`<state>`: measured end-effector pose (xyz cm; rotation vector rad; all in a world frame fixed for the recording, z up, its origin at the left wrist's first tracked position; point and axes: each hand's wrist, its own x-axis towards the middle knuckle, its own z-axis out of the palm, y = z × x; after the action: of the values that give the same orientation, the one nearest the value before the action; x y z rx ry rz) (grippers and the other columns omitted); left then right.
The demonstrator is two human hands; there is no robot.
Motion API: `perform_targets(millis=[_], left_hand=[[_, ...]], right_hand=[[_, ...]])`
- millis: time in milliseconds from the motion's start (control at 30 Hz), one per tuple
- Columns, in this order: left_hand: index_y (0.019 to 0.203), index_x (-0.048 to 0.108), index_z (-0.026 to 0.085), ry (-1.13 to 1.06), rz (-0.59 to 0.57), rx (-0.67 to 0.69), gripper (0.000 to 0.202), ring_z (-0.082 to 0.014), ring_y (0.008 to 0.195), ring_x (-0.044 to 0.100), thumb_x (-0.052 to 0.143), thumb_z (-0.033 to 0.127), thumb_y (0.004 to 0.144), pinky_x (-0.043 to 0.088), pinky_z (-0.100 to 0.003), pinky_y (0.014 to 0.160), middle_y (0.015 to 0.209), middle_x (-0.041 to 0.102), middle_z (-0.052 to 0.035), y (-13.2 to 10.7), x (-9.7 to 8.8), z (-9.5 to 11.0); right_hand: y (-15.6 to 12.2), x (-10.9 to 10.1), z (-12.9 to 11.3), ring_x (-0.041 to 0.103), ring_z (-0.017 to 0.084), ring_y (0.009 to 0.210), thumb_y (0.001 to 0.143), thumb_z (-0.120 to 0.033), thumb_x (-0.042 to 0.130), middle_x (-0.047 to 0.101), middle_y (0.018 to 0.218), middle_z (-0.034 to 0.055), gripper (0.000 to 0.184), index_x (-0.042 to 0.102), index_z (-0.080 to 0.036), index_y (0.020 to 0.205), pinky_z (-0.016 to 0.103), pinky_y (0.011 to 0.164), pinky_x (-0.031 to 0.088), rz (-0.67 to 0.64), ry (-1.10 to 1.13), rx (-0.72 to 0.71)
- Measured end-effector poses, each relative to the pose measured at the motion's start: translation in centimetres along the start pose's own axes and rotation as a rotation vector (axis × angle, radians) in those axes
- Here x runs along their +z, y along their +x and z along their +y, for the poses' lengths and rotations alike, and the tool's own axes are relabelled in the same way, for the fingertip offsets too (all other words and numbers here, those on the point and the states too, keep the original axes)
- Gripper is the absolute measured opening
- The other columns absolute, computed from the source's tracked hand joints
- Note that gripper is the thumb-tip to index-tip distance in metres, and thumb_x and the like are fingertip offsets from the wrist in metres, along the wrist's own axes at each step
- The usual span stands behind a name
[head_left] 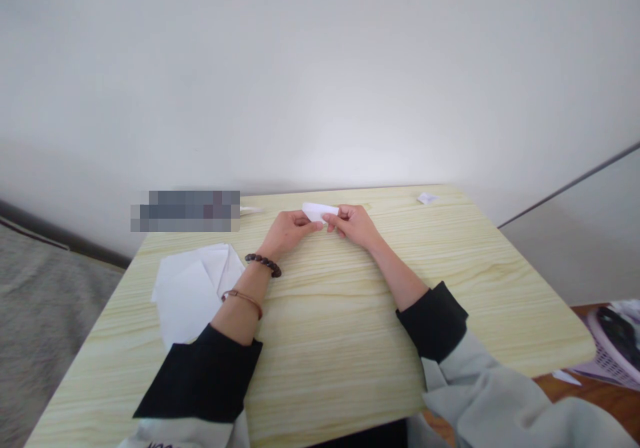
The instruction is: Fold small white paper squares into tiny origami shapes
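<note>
Between my two hands, over the far half of the table, is a small folded piece of white paper (315, 211). My left hand (289, 230) pinches its left and lower edge, thumb toward me. The right end is pinched by my right hand (356, 223), with the thumb across the front of the paper. The fingers behind the paper are partly hidden. Several loose white sheets (187, 295) lie in a pile beside my left forearm, which covers part of them.
The wood-grain table (335, 341) stands against a pale wall (320, 81). A small folded white paper (427, 198) lies at its far right. A pixelated, unreadable patch covers something at the far left. On the floor at right is a purple basket (607, 355) with things in it.
</note>
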<state>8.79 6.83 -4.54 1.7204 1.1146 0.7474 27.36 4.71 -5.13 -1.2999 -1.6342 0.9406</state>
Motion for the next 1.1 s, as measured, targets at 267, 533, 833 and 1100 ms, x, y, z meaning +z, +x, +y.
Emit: perform_targets(millis=[267,533,833,1100], left_hand=[[0.091,0.071,0.012,-0.057,-0.029,0.008,0.041,-0.0216,0.081,0.064,0.068,0.045,0.067,0.045,-0.029,0.072,0.087,0.073,-0.0071,-0.05,-0.02,0.27],[0.086,0.072,0.011,0.088,0.028,-0.001,0.043,-0.0166,0.068,0.058,0.060,0.051,0.073,0.039,-0.024,0.060,0.074,0.070,-0.0027,-0.13,0.03,0.55],[0.092,0.071,0.013,-0.014,-0.057,0.060,0.038,-0.0191,0.078,0.062,0.064,0.044,0.071,0.045,-0.027,0.070,0.083,0.072,-0.0037,0.22,-0.12,-0.24],[0.088,0.071,0.013,0.044,-0.050,0.022,0.035,-0.0181,0.072,0.060,0.065,0.041,0.068,0.043,-0.026,0.064,0.079,0.071,-0.0036,0.09,-0.18,0.32]], right_hand=[[-0.04,-0.08,0.19,0.043,0.006,0.040,0.081,-0.053,0.055,0.057,0.048,-0.0013,0.043,0.064,-0.013,0.067,0.020,0.045,0.031,-0.045,-0.027,-0.029],[0.03,0.03,0.26,0.042,0.006,0.040,0.080,-0.054,0.056,0.061,0.054,0.0002,0.042,0.061,-0.014,0.066,0.020,0.043,0.031,-0.035,0.007,-0.024],[0.01,0.15,0.19,0.041,0.006,0.040,0.080,-0.053,0.056,0.057,0.051,-0.0018,0.040,0.057,-0.016,0.064,0.020,0.043,0.031,-0.046,-0.030,-0.026],[-0.01,0.03,0.26,0.039,0.006,0.039,0.082,-0.052,0.053,0.048,0.042,-0.0043,0.042,0.057,-0.016,0.062,0.020,0.043,0.029,-0.035,-0.064,-0.027]])
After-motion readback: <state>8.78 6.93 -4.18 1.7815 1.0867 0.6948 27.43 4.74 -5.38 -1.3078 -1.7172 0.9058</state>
